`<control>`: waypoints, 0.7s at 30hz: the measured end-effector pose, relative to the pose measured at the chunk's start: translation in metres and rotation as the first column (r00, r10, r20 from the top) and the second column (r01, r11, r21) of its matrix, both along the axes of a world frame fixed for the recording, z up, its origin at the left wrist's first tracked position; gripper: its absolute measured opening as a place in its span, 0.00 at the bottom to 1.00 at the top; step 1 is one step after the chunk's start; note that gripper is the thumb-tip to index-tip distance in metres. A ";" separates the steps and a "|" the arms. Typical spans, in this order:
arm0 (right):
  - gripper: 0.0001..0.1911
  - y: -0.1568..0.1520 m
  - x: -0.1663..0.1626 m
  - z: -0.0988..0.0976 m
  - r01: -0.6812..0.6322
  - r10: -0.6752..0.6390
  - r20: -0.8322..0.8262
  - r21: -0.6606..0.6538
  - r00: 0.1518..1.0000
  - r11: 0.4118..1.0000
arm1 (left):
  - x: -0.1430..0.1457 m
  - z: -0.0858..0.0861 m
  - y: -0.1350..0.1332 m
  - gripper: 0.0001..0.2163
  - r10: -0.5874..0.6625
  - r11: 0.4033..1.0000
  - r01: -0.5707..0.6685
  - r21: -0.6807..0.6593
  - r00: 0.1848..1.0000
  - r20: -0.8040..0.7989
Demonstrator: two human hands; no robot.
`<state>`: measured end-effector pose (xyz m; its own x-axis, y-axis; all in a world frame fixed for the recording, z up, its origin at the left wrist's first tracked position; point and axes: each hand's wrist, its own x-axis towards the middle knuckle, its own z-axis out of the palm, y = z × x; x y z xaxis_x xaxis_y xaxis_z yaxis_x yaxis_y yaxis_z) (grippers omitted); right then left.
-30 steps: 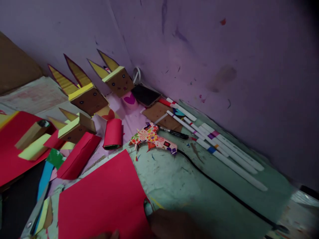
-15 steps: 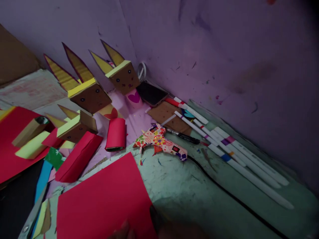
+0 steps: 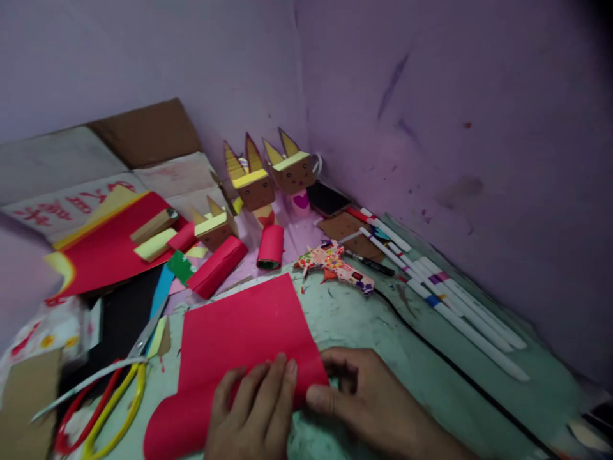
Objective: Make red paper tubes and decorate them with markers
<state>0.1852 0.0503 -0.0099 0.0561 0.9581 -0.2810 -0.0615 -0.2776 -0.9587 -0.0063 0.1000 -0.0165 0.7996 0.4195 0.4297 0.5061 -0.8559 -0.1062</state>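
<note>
- Paper (image 3: 242,329), red: lying on the bench (image 3: 352,326) directly before the hands, both touching it, its rolled near edge running crosswise and slanting away rightward
- Left hand (image 3: 253,409): laying fingers over that edge, thumb hidden, grip impossible to tell
- Right hand (image 3: 359,393): pinching its right end, forearm slanting in from lower right

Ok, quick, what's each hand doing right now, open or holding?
Left hand: open, fingers laid over the red paper.
Right hand: fingers curled at the paper's right edge; grip cannot be told.
</note>
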 end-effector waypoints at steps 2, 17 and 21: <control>0.10 0.003 -0.003 0.005 0.057 -0.058 -0.072 -0.012 0.996 0.998 | 0.004 0.000 -0.006 0.21 -0.001 1.000 0.001 -0.014 1.000 0.025; 0.23 -0.002 -0.015 0.002 0.055 -0.051 0.028 -0.143 0.998 0.988 | 0.008 0.006 -0.023 0.24 -0.018 0.989 0.019 -0.150 1.000 0.008; 0.26 -0.012 -0.018 0.001 0.088 -0.089 0.043 0.008 0.995 0.996 | -0.009 0.010 -0.033 0.19 -0.052 0.998 0.062 -0.016 0.922 0.384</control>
